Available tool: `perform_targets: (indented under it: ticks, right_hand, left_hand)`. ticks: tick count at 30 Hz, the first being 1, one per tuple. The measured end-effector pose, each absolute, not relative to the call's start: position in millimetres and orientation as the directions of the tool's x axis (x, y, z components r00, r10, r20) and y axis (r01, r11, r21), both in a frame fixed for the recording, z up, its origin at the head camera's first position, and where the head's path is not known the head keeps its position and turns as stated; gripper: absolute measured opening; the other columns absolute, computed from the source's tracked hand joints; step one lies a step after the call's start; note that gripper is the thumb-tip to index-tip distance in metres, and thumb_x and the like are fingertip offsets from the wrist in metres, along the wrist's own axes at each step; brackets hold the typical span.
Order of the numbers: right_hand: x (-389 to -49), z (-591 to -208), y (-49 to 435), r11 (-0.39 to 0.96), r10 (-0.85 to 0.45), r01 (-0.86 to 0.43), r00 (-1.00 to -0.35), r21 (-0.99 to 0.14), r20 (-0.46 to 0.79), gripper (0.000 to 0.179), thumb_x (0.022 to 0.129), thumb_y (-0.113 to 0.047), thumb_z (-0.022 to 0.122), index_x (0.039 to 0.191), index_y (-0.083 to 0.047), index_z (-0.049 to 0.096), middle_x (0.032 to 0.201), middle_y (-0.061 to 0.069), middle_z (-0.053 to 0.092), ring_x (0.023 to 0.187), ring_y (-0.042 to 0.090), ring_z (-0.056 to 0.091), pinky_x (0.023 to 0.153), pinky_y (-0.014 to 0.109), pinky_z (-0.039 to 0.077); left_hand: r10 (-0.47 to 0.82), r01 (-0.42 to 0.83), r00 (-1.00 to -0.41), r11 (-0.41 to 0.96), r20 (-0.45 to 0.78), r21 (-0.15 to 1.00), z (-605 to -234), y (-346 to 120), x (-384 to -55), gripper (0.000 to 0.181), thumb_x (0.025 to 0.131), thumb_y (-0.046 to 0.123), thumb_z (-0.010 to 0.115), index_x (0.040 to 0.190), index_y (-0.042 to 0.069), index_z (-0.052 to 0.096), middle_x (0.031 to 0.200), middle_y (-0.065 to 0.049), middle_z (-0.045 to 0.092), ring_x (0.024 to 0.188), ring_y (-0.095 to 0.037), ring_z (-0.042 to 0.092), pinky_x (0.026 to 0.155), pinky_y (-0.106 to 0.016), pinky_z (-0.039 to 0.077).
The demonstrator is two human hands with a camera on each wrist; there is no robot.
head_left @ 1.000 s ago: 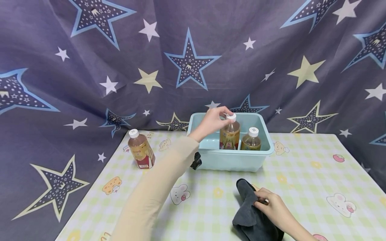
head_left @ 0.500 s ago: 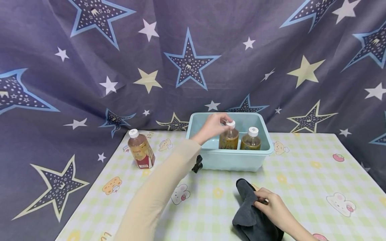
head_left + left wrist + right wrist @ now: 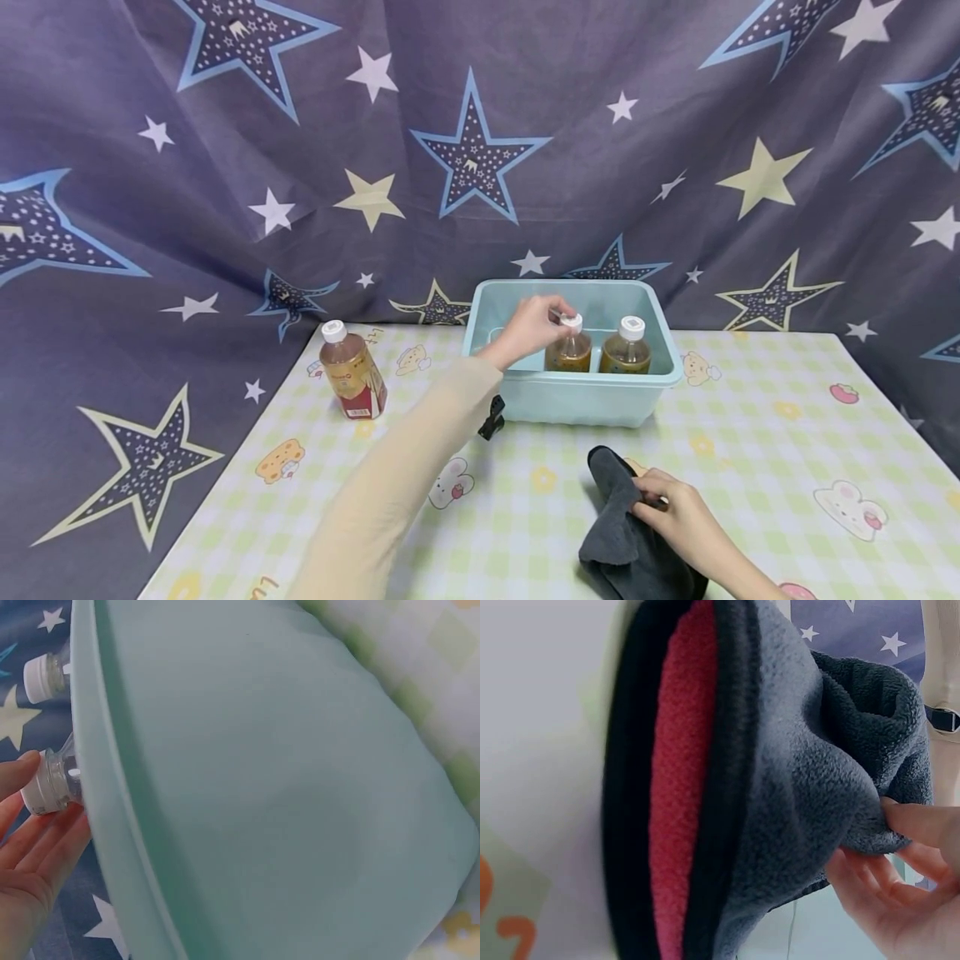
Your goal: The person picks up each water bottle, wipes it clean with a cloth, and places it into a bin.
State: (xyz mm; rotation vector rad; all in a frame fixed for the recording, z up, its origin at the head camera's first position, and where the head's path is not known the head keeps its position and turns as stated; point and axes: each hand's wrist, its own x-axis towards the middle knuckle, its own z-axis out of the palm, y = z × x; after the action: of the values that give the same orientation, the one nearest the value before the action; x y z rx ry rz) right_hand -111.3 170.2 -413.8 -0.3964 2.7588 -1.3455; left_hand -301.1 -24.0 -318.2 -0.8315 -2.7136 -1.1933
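Observation:
My left hand (image 3: 534,327) pinches the white cap of a bottle (image 3: 567,354) of brown drink, which stands upright inside the light blue plastic bin (image 3: 577,400). The bin's front wall hides its lower part. Beside it on the right, a second bottle (image 3: 626,354) stands in the same bin. In the left wrist view the fingers and thumb are round the bottle cap (image 3: 46,784), above the bin's rim. My right hand (image 3: 686,521) grips a dark grey cloth (image 3: 630,542) at the front of the table. The right wrist view shows the cloth's red inner face (image 3: 682,787) between black edges.
A third bottle (image 3: 352,373) with a yellow and red label stands on the table at the left. A checked cloth with cartoon prints covers the table (image 3: 765,442). Behind it hangs a dark curtain (image 3: 585,192) with stars, close to the bin's back.
My left hand has lowered the bottle deeper into the bin, and its label has sunk behind the front wall. The right hand and the cloth have stayed in place.

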Motion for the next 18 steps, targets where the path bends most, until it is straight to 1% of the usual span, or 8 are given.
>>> perform_targets:
  ticks: [11,18]
  right_hand:
    - [-111.1,-414.1,169.9,0.592,-0.247,-0.23,-0.964,-0.772,0.097,0.021,0.076,0.003,0.064,0.097,0.003,0.064,0.083,0.001,0.056,0.068,0.002,0.045,0.058,0.021,0.048]
    - [-111.4,-413.9,169.9,0.601,-0.254,-0.243,-0.961,-0.762,0.106,0.021,0.075,0.003,0.064,0.096,0.003,0.064,0.082,0.0,0.056,0.067,0.002,0.045,0.056,0.02,0.046]
  left_hand:
    - [0.433,0.475,-0.865,0.539,0.254,0.696,-322.4,-25.6,-302.2,0.017,0.08,0.01,0.065,0.096,0.005,0.064,0.096,-0.008,0.064,0.081,-0.016,0.062,0.061,-0.015,0.05]
    - [0.436,0.496,-0.856,0.546,0.276,0.675,-325.8,-24.9,-304.4,0.017,0.08,0.012,0.065,0.096,0.006,0.064,0.094,-0.007,0.065,0.08,-0.015,0.061,0.06,-0.014,0.049]
